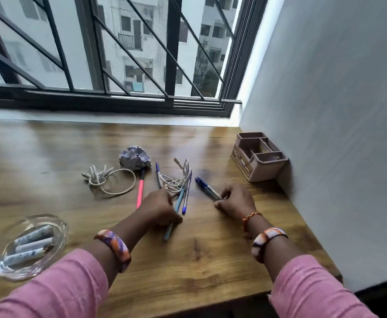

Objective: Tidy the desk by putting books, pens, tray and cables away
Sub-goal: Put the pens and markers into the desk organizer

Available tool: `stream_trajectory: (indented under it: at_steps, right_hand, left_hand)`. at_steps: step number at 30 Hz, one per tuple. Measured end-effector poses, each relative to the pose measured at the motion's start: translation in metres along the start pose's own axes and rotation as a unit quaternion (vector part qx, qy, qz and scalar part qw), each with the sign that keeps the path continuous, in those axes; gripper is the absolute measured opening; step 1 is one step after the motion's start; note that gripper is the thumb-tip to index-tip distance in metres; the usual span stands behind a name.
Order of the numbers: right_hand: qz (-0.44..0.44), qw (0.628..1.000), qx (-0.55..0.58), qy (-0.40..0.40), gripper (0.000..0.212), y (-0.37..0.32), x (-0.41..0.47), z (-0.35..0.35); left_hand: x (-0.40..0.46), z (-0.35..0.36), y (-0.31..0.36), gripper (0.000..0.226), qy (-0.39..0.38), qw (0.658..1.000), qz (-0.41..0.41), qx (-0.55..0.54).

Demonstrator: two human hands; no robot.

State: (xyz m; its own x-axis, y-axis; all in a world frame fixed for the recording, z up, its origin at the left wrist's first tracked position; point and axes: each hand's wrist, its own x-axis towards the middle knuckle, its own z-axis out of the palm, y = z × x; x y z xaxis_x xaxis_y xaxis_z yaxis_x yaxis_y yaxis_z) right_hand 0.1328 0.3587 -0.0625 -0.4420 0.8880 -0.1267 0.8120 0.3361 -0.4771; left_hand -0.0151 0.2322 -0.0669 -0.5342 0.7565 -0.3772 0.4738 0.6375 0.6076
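- The wooden desk (199, 260) was far from tidy — most of the loose things lay spread across its middle, and I judged the job barely begun.
- No books were anywhere in sight, so I could not say whether they had been put away.
- The glass tray (59, 228) sat at the near left edge with a few rolled papers (31, 245) in it, not put away.
- The compartmented desk organiser (260, 157) stood in the far right corner against the wall, with no pens in it that I could see.
- Two cables remained out: a coiled white cable (110, 179) to the left, and a second tangled cable (178, 180) lying among the pens.
- A crumpled paper ball (134, 157) rested just behind them.
- The left hand (159, 208) was curled round a light blue pen (173, 216) — beside it lay a blue-capped pen (186, 196) and a pink pen (140, 189).
- The right hand (236, 199) pinched a pair of dark blue pens (207, 188), low on the desk.
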Motion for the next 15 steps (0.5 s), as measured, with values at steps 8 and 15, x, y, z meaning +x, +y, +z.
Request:
stream_trajectory:
  at_steps: [8,15]
  right_hand:
    - [0.037,0.989,0.123,-0.076,0.028,0.014,0.025,0.004]
    - [0.005,0.973,0.078,-0.217,0.031,0.007,0.045,-0.015]
  left_hand:
    - [0.015,-0.006,0.016,0.027,-0.082,0.991,-0.033,0.098]
    - [0.019,-0.016,0.043,0.017,-0.178,0.941,-0.019,0.289]
